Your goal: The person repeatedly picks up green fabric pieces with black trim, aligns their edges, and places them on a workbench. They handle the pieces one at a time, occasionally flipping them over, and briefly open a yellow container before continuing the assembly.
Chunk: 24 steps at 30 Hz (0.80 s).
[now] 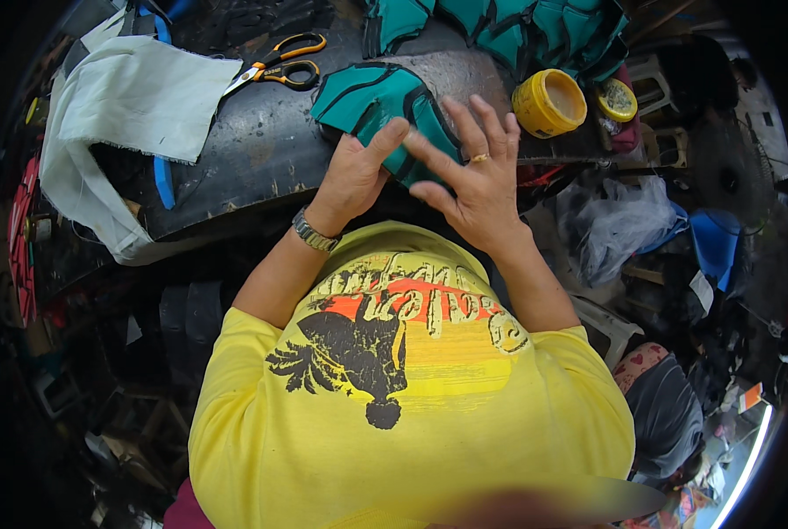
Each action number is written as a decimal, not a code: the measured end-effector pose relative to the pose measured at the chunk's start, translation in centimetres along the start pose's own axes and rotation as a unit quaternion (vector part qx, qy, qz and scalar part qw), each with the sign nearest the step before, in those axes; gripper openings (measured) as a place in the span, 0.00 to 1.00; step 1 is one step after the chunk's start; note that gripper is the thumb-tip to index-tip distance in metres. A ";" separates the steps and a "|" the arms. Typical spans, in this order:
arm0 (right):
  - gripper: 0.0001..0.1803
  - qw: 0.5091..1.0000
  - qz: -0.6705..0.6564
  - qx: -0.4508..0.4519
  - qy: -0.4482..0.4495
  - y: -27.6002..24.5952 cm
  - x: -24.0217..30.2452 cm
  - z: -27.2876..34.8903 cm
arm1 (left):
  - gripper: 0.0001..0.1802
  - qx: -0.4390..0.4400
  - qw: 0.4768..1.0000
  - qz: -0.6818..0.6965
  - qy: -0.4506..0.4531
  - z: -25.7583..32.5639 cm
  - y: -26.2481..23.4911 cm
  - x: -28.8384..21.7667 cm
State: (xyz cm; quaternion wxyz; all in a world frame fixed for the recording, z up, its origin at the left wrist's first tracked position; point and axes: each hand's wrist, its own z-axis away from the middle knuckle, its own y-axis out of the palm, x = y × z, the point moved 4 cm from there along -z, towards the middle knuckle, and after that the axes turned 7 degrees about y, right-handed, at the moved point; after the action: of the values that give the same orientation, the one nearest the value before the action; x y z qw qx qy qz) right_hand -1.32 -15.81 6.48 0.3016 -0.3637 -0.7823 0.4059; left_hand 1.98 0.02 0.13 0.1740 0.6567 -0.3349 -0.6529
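Observation:
A teal piece with black edging [372, 97] lies on the dark worn worktable [262, 159] in front of me. My left hand [356, 172], with a metal watch at the wrist, presses on its near edge with the thumb stretched over it. My right hand [472, 172], wearing a ring, lies flat with spread fingers on the piece's right side. Neither hand grips anything; both rest on the teal piece. My yellow printed shirt fills the lower middle of the view.
Orange-handled scissors [279, 66] lie at the table's back left, beside a white cloth [138, 97]. A yellow open tub [548, 103] and its lid [619, 99] stand at the right. More teal pieces [517, 31] are piled behind. Bags and clutter crowd the right side.

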 end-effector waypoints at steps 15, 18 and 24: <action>0.57 0.957 -0.282 -0.030 0.058 -2.6 -1.8 -4.1 | 0.51 0.152 0.987 0.005 0.058 -1.5 2.3 -0.8; 0.55 0.967 -0.231 -0.098 0.052 -5.8 -5.1 -6.0 | 0.48 0.165 0.970 -0.157 0.090 -1.7 2.0 -1.4; 0.51 0.956 -0.082 -0.264 0.098 -11.5 -16.8 -13.2 | 0.35 0.076 0.793 -0.550 0.250 -2.3 0.2 -3.0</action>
State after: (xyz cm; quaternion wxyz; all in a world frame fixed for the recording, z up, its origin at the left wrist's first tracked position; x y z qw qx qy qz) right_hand 14.38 -28.68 19.82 0.3021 -0.4031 -0.8553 0.1212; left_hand 4.44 1.40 2.64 -0.1875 0.8814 0.0890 -0.4243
